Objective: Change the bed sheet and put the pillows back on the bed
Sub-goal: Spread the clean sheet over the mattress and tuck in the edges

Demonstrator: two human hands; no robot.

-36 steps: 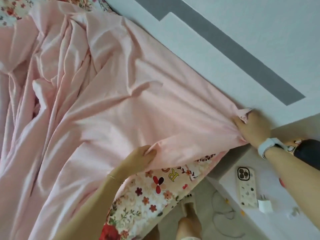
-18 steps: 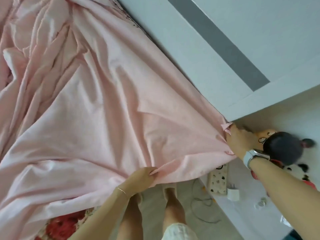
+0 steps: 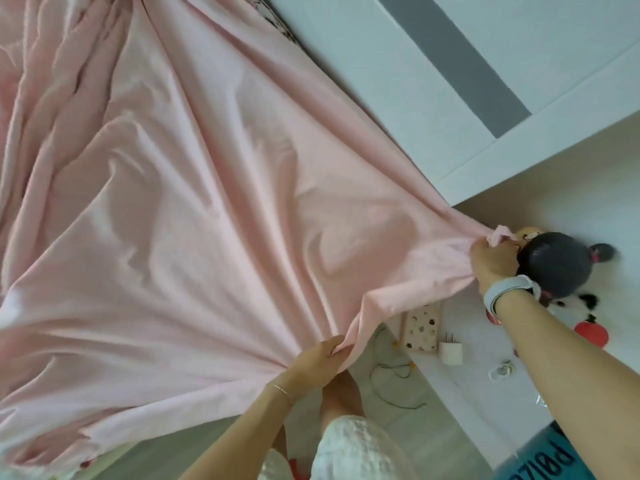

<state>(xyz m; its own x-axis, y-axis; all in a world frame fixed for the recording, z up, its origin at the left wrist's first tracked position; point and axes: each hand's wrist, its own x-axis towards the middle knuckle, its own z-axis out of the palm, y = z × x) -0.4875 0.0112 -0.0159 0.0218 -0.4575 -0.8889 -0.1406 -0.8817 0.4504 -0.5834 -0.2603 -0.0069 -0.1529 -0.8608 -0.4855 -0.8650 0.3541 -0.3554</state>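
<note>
A pale pink bed sheet (image 3: 194,209) is stretched in long folds over the bed and fills most of the head view. My left hand (image 3: 318,358) grips its near edge at the bottom centre, fingers curled round a bunch of fabric. My right hand (image 3: 493,261) grips the sheet's corner at the right, beside the headboard (image 3: 398,81), with a tuft of pink cloth sticking out above the fingers. The sheet is pulled taut between both hands. A strip of floral fabric (image 3: 273,19) shows at the bed's top edge. No pillow is in view.
A white bedside table (image 3: 467,386) stands right of the bed, carrying a phone (image 3: 420,329), a white charger plug (image 3: 450,353) and a dark-haired doll (image 3: 550,265). A cable (image 3: 391,379) lies on the floor. My bare feet stand just below the sheet's edge.
Both hands have pulled the sheet's edge and corner outward toward the bedside table. The floral fabric near my left hand is now covered by the pink sheet, which lies flatter.
</note>
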